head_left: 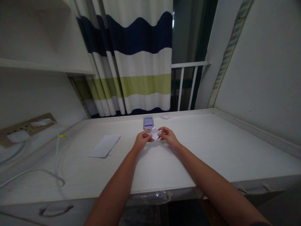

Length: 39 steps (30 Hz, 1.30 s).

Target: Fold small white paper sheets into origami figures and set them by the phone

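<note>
Cornerwise between both hands (141,140): white paper (154,133), tip toward phone (148,122).

The curtain (145,84) on the far side is white, crossed by a dark navy band and a yellow-green one, with navy again along its hem. The desk (211,150) is white, as are the folded paper (155,133) and, to the left, the paper sheets (104,146). The phone (148,121) shows a pale lilac-blue screen with a red bar. At left, the tan power strip (28,126) carries white plugs (18,137).
</note>
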Each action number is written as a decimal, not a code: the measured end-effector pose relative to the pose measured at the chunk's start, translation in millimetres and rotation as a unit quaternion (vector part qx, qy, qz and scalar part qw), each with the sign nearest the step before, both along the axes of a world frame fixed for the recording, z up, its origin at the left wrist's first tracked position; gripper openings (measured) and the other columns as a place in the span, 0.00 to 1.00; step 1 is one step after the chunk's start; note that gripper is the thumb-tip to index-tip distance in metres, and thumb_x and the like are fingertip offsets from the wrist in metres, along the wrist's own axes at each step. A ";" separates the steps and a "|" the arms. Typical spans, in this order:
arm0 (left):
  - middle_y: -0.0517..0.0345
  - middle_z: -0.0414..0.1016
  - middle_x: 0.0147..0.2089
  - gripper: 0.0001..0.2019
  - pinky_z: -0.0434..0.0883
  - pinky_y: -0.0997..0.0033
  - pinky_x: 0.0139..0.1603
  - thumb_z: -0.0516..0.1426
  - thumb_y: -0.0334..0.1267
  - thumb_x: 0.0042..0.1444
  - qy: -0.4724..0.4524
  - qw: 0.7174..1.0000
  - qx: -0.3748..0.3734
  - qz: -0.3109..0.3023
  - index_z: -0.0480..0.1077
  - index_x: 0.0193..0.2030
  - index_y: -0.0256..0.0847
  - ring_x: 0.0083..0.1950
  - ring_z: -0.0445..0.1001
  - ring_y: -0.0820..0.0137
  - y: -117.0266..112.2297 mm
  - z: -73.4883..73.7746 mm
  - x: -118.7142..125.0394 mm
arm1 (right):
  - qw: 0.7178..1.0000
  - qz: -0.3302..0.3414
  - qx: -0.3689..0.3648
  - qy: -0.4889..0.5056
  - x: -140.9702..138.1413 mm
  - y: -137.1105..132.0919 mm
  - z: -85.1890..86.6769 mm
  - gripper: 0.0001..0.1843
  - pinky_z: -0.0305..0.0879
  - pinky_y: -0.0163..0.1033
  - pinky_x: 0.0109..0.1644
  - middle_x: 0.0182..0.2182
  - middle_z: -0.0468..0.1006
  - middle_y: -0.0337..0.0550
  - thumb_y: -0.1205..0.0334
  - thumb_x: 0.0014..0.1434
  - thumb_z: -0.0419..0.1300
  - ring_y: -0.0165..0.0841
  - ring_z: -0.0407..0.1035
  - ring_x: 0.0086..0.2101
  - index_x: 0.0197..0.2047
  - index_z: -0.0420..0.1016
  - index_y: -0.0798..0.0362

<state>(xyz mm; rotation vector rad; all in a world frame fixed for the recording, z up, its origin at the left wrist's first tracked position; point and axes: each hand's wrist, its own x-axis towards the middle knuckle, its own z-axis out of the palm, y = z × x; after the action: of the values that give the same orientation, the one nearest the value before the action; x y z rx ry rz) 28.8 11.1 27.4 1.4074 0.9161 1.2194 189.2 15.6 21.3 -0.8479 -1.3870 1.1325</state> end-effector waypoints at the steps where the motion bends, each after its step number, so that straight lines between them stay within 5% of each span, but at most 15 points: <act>1: 0.57 0.73 0.23 0.24 0.70 0.71 0.28 0.62 0.42 0.33 -0.003 1.000 -0.002 -0.001 0.68 0.39 0.32 0.23 0.72 0.71 0.0 0.4 -0.2 | 1.000 0.002 -0.002 -0.004 0.2 0.1 0.0 0.15 0.61 0.31 0.23 0.18 0.67 0.31 0.60 0.37 0.62 0.27 0.67 0.21 0.31 0.66 0.53; 16: 0.55 0.74 0.24 0.18 0.66 0.75 0.24 0.61 0.41 0.35 0.020 1.000 0.011 0.007 0.71 0.34 0.32 0.23 0.72 0.71 -2.3 3.1 0.7 | 0.999 -0.008 0.006 -0.035 0.1 0.2 1.9 0.09 0.58 0.31 0.22 0.15 0.70 0.36 0.61 0.37 0.62 0.25 0.63 0.18 0.24 0.72 0.56; 28: 0.56 0.73 0.22 0.19 0.69 0.74 0.25 0.63 0.43 0.32 -0.010 1.000 -0.014 -0.008 0.71 0.32 0.32 0.23 0.71 0.71 0.8 -0.3 -0.7 | 0.997 0.046 -0.046 0.028 -0.7 0.4 -0.4 0.15 0.65 0.34 0.27 0.20 0.75 0.38 0.58 0.34 0.65 0.27 0.67 0.20 0.27 0.73 0.57; 39: 0.57 0.73 0.23 0.16 0.70 0.74 0.27 0.63 0.40 0.33 -0.034 0.999 -0.009 0.011 0.72 0.31 0.33 0.22 0.70 0.75 2.0 0.0 1.3 | 0.998 0.050 0.006 0.027 -2.2 1.5 0.9 0.11 0.65 0.34 0.29 0.21 0.75 0.39 0.60 0.38 0.64 0.26 0.67 0.22 0.28 0.76 0.55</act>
<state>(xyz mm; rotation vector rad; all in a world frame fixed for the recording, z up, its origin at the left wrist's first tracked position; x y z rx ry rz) 30.1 13.2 27.3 1.3366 0.8959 1.2644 187.0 17.1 22.2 -0.7410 -1.4031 1.2131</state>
